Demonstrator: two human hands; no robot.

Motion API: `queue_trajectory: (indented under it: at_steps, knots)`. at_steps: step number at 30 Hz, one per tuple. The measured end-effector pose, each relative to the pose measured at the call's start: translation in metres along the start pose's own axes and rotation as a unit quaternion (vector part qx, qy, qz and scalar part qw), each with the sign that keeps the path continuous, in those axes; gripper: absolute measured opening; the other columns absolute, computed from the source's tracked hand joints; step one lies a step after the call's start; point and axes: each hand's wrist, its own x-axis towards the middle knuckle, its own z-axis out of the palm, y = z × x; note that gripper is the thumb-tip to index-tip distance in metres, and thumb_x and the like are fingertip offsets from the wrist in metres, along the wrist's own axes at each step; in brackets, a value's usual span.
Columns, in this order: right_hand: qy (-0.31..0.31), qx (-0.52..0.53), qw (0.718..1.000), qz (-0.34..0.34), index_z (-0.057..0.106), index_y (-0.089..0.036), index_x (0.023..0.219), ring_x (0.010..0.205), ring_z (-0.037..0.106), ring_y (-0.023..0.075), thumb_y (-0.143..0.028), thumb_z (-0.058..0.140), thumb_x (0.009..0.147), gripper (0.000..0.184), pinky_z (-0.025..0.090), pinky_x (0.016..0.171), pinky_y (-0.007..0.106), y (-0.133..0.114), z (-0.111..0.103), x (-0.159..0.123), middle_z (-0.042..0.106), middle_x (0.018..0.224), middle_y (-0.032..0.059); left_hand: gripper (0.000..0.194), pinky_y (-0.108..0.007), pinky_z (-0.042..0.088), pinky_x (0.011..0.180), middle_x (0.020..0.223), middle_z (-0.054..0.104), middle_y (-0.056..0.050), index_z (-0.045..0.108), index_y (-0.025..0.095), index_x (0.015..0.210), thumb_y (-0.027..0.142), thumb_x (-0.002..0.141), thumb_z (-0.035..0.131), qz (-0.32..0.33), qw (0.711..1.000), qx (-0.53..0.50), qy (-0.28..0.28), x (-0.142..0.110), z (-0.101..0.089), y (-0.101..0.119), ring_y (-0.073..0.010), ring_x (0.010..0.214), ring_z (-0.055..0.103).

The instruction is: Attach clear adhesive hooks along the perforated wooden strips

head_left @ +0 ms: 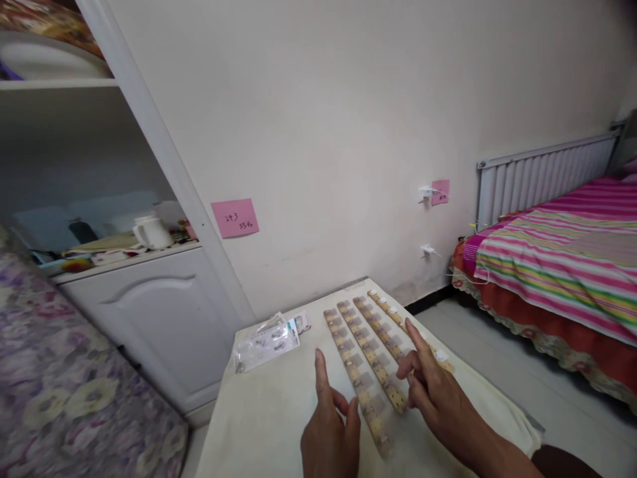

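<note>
Both my hands are over a small table with a pale cover. My left hand has its index finger stretched out and its thumb apart, holding nothing visible. It is just left of a long tan strip carrying a row of small translucent pieces. A second strip and a third strip lie alongside it. My right hand points its index finger out with the other fingers curled, and I see nothing in it. It partly hides the third strip and a fourth strip, which bears white round pieces.
Clear plastic packets lie at the table's back left. A wall with pink notes and plugged-in chargers stands behind. A cupboard with a white jug is left; a bed is right.
</note>
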Motion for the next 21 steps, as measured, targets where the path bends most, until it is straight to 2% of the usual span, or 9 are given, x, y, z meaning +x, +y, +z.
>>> queue_trajectory:
  at_steps: [2,4,7,9,10,11,13,17,21]
  knots:
    - [-0.004,-0.011,1.000,0.001,0.013,-0.023,0.145,0.064,0.060,0.0134,-0.019,0.034,0.088,0.061,0.047,0.070,0.030,0.004,0.000,-0.003,0.061,0.091,0.0021,0.074,-0.025,0.040,0.058,0.074,0.058,0.004,-0.002,0.020,0.146,0.035,0.086,0.038,-0.002,1.000,-0.006,0.005,-0.001,-0.001,-0.003,-0.0147,0.060,0.058]
    - [-0.016,-0.022,0.999,0.020,0.033,-0.023,0.138,0.065,0.060,0.0138,-0.024,0.038,0.088,0.050,0.046,0.069,0.029,0.015,0.006,-0.010,0.062,0.087,0.0010,0.068,-0.025,0.040,0.059,0.073,0.058,0.004,0.008,0.021,0.145,0.036,0.086,0.038,-0.001,1.000,-0.007,-0.005,-0.003,0.002,-0.014,-0.0150,0.060,0.058]
    - [-0.053,0.002,0.994,0.097,0.058,-0.020,0.104,0.060,0.061,0.0145,-0.030,0.044,0.084,0.026,0.045,0.060,0.027,0.045,0.029,-0.032,0.061,0.069,-0.0018,0.050,-0.027,0.040,0.061,0.071,0.058,0.002,0.039,0.020,0.133,0.035,0.085,0.037,-0.007,0.998,-0.002,-0.062,-0.007,0.017,-0.046,-0.0162,0.062,0.058]
    - [-0.094,0.073,0.977,0.180,0.057,-0.019,0.085,0.049,0.058,0.0127,-0.032,0.047,0.080,0.017,0.043,0.050,0.024,0.069,0.051,-0.051,0.057,0.058,-0.0041,0.043,-0.028,0.042,0.064,0.075,0.060,-0.001,0.050,0.016,0.121,0.035,0.084,0.038,-0.019,0.995,-0.027,-0.095,-0.013,0.035,-0.074,-0.0164,0.064,0.058]
    - [-0.108,0.121,0.958,0.236,0.054,-0.018,0.083,0.041,0.054,0.0117,-0.034,0.048,0.078,0.018,0.039,0.042,0.023,0.080,0.062,-0.060,0.054,0.053,-0.0056,0.041,-0.028,0.042,0.064,0.078,0.061,-0.002,0.053,0.015,0.116,0.034,0.084,0.038,-0.028,0.992,-0.048,-0.111,-0.017,0.046,-0.087,-0.0162,0.064,0.057]
    - [-0.118,0.174,0.936,0.284,0.052,-0.018,0.088,0.037,0.052,0.0114,-0.037,0.049,0.076,0.023,0.035,0.037,0.022,0.089,0.072,-0.069,0.053,0.051,-0.0063,0.039,-0.028,0.043,0.065,0.077,0.061,-0.003,0.055,0.013,0.112,0.034,0.083,0.038,-0.036,0.989,-0.066,-0.130,-0.021,0.057,-0.098,-0.0164,0.064,0.057]
    - [-0.119,0.261,0.891,0.351,0.048,-0.017,0.097,0.039,0.055,0.0119,-0.040,0.055,0.071,0.036,0.037,0.037,0.021,0.102,0.088,-0.081,0.059,0.057,-0.0042,0.041,-0.028,0.044,0.063,0.072,0.059,-0.002,0.055,0.011,0.111,0.032,0.081,0.038,-0.052,0.979,-0.103,-0.168,-0.030,0.078,-0.114,-0.0165,0.062,0.057]
    - [-0.062,0.360,0.821,0.438,0.043,-0.015,0.104,0.042,0.058,0.0113,-0.037,0.063,0.064,0.050,0.042,0.039,0.020,0.109,0.101,-0.089,0.064,0.058,-0.0019,0.049,-0.026,0.043,0.052,0.069,0.057,-0.001,0.051,0.007,0.118,0.032,0.077,0.040,-0.104,0.955,-0.176,-0.214,-0.041,0.108,-0.123,-0.0138,0.052,0.053]
    - [-0.034,0.411,0.794,0.446,0.044,-0.015,0.103,0.044,0.059,0.0103,-0.034,0.067,0.063,0.050,0.045,0.043,0.020,0.106,0.105,-0.088,0.067,0.061,-0.0001,0.053,-0.024,0.041,0.046,0.068,0.057,0.000,0.048,0.007,0.123,0.030,0.075,0.039,-0.125,0.943,-0.204,-0.233,-0.043,0.125,-0.119,-0.0120,0.047,0.051]
